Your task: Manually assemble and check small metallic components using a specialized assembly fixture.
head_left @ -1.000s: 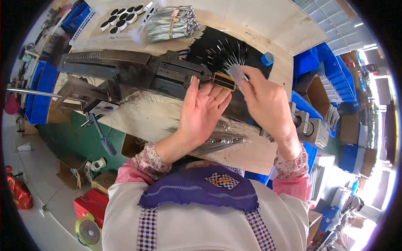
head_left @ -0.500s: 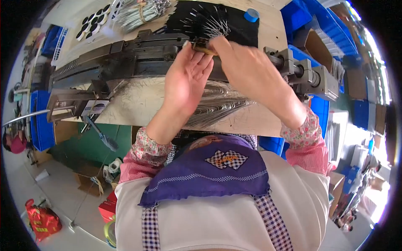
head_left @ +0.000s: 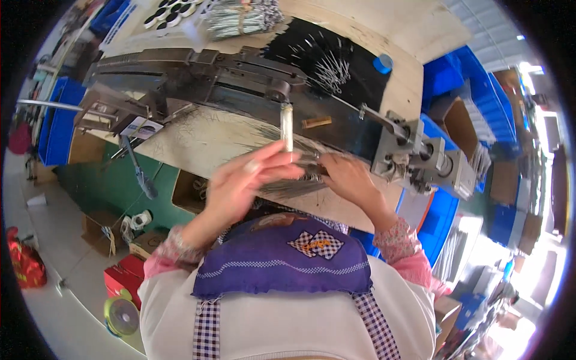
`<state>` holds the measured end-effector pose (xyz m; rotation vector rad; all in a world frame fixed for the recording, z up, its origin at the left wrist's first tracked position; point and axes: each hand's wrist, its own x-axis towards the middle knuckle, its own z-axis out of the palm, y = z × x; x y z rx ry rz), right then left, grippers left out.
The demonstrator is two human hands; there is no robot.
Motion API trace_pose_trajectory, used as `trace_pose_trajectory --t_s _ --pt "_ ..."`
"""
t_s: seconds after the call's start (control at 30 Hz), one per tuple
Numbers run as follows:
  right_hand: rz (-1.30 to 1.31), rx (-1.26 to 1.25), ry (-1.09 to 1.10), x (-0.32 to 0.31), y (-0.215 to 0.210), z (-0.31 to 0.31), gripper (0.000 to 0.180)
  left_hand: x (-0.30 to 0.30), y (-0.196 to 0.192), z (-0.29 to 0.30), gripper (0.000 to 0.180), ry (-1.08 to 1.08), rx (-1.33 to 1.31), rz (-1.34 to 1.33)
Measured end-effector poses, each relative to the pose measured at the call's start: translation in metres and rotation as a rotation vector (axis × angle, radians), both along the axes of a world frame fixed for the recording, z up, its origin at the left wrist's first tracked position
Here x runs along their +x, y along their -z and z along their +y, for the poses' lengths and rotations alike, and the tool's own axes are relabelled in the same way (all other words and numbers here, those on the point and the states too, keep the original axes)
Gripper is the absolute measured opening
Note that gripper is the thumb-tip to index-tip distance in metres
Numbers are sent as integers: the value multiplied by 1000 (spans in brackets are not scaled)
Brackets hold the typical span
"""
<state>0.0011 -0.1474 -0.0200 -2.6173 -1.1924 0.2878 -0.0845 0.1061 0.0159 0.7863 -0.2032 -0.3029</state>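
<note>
My left hand (head_left: pixel 243 180), blurred by motion, has its fingers stretched out and apart. Its fingertips are beside the lower end of a pale lever handle (head_left: pixel 287 129) on the long dark metal machine (head_left: pixel 237 84). At the near edge of the bench, my right hand (head_left: pixel 351 180) reaches down to a spread of thin metal wires (head_left: pixel 294 187). Its fingers are bent and pressed together at the wires; whatever they grip is hidden. Beyond that hand, a small brass-coloured bar (head_left: pixel 317 122) rests on the machine bed.
Looped metal pieces (head_left: pixel 333 71) fan out over a black cloth (head_left: pixel 366 84), by a blue tape roll (head_left: pixel 383 63). Behind the machine lies a tied wire bundle (head_left: pixel 243 18). A clamp block with a shaft (head_left: pixel 414 144) stands at right, near blue bins (head_left: pixel 444 72).
Both hands have drawn back toward me from the middle of the machine, uncovering the lever handle and brass-coloured bar. My right hand has come down to the wires. The whole view has turned and shifted.
</note>
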Motion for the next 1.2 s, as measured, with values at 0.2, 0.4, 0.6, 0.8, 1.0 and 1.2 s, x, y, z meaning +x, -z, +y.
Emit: trace_pose_trajectory --t_s 0.2,0.4,0.6,0.8,1.0,1.2 --pt "162 496 164 -5 -46 -19 21 -73 55 168 85 -1137 2609 188" --pt "226 1022 498 4 -69 -42 2 -133 56 257 76 -1139 2200 715" --pt "270 1049 522 -5 -85 -38 5 -52 41 114 50 -1103 2205 -149" --pt "165 902 36 -3 -118 32 15 3 -48 -34 28 68 774 -250" --pt "-282 499 247 46 -109 3 9 28 0 -8 34 -522 883 -274" --pt "-540 372 23 73 -91 17 15 38 -23 -66 26 -96 152 364"
